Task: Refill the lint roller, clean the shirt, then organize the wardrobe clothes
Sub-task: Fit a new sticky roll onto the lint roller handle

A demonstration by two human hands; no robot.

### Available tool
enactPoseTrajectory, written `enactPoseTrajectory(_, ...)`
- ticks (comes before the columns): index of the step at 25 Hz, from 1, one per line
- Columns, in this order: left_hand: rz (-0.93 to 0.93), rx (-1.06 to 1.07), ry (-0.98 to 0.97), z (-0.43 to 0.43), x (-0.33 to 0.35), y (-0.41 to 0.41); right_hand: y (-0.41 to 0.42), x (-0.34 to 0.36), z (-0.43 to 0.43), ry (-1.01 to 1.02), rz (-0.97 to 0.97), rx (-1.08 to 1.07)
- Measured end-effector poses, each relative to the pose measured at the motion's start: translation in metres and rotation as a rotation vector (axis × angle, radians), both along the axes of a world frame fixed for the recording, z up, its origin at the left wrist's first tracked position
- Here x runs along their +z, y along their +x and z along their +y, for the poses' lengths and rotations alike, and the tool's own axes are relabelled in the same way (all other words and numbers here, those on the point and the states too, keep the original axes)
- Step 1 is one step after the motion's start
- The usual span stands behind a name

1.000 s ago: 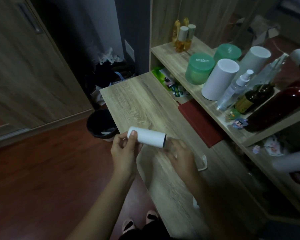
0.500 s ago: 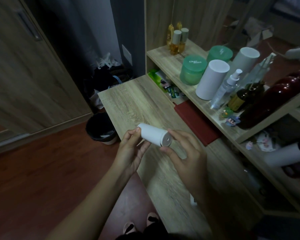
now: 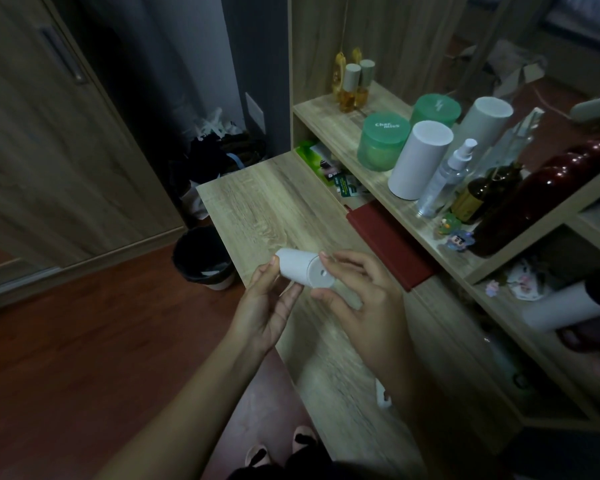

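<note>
A white lint-roller refill roll [image 3: 300, 267] is held in the air above the wooden desk [image 3: 271, 209], its capped end with a small hole turned toward me. My left hand [image 3: 267, 306] holds the roll's far body between thumb and fingers. My right hand [image 3: 357, 299] pinches the near end, index finger on top and thumb below. A small white piece [image 3: 381, 396] lies on the desk beside my right forearm, mostly hidden. No shirt or wardrobe clothes are recognisable.
A shelf [image 3: 343, 133] at the right carries green jars [image 3: 381, 140], white cylinders [image 3: 420, 157], a spray bottle [image 3: 447, 178] and dark bottles. A red notebook [image 3: 388, 244] lies on the desk. A black bin [image 3: 201, 258] stands on the floor left of the desk, a wardrobe door [image 3: 49, 133] beyond.
The roll was lifted from near the desk and turned so its capped end faces me. My right hand came up from the desk and took the near end.
</note>
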State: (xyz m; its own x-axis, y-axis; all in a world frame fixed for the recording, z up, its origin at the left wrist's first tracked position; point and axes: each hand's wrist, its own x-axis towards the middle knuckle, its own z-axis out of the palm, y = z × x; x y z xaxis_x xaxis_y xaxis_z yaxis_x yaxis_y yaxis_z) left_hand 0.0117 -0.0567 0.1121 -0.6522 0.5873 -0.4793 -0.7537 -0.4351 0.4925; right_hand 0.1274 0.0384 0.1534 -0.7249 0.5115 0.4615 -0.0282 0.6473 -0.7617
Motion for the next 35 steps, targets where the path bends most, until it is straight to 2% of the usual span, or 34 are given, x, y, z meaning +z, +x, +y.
enactPoseTrajectory(5,-0.002,0.017,-0.005,0.001,0.000,-0.001,-0.002,0.001,0.003,0.010,-0.050,0.038)
enactPoseTrajectory(10,0.020,0.056,-0.014,0.000,0.005,0.007,-0.001,0.005,-0.005,-0.413,-0.014,0.054)
enactPoseTrajectory(15,0.075,0.058,-0.055,-0.001,0.015,0.010,0.003,0.013,0.000,-0.522,-0.055,0.121)
enactPoseTrajectory(22,0.069,-0.016,-0.168,0.005,0.010,0.011,-0.005,0.009,0.013,-0.445,-0.136,0.139)
enactPoseTrajectory(27,0.070,-0.205,-0.142,0.014,0.019,0.016,0.002,-0.009,0.021,-0.423,-0.226,0.092)
enactPoseTrajectory(31,0.118,-0.273,-0.227,0.020,0.018,0.015,0.010,-0.015,0.025,-0.263,-0.305,0.034)
enactPoseTrajectory(35,0.095,-0.267,-0.239,0.025,0.013,0.011,0.020,-0.024,0.037,-0.331,-0.273,-0.055)
